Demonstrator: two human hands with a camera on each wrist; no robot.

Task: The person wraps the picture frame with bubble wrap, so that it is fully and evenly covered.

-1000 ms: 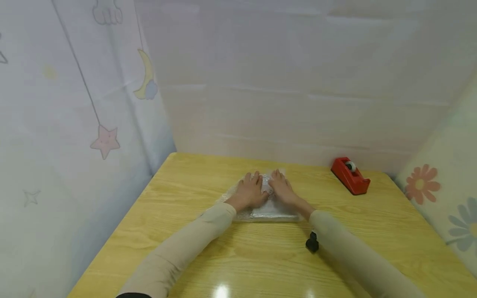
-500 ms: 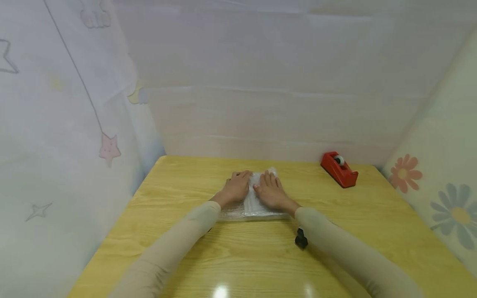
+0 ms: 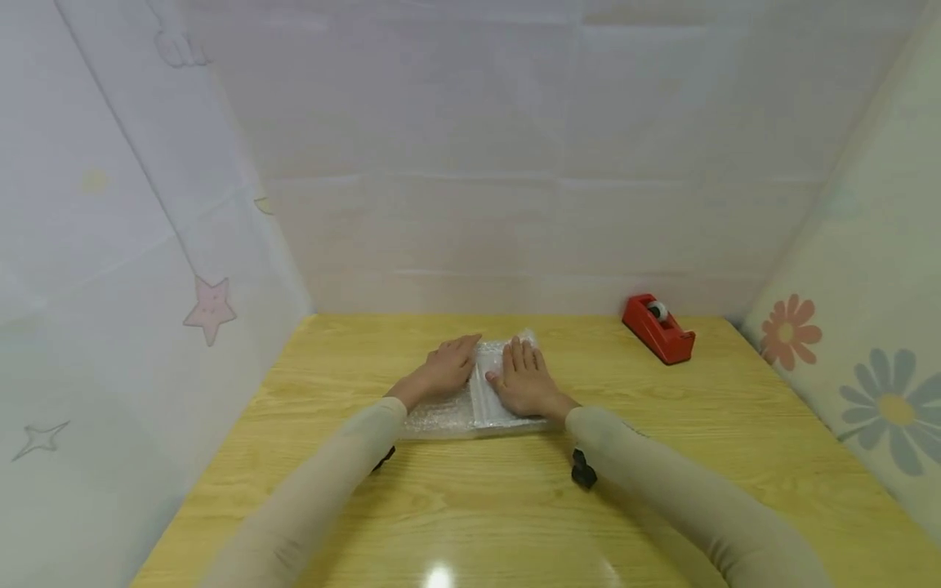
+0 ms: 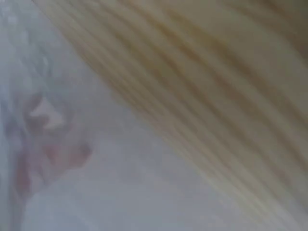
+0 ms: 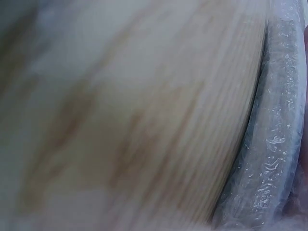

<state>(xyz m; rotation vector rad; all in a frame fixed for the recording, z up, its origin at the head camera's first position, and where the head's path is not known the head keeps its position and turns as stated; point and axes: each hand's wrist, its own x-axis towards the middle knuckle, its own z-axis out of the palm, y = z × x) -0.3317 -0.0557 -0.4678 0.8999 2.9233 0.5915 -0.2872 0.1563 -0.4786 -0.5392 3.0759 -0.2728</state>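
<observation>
A flat packet of clear bubble wrap [image 3: 441, 420] lies on the wooden table, with a whitish folded part [image 3: 482, 400] at its right. My right hand [image 3: 525, 384] rests palm down on that folded part, fingers straight and pointing away from me. To its left, my left hand [image 3: 443, 371] lies over the wrap beside the fold, its fingers together and angled to the right; its fingertips are partly hidden. Blurred clear wrap [image 4: 120, 178] fills the lower left of the left wrist view. In the right wrist view, the edge of the bubble wrap [image 5: 269, 144] runs along the right side.
A red tape dispenser [image 3: 658, 329] with a roll of tape stands at the table's back right. The yellowish wooden table [image 3: 470, 506] borders a pale cloth backdrop [image 3: 470, 163]. Black wrist-camera mounts [image 3: 583, 471] hang under both forearms.
My left hand has slid left off the folded part. My right hand has moved from the packet's far right onto the fold and flattened there. The head view has turned slightly right.
</observation>
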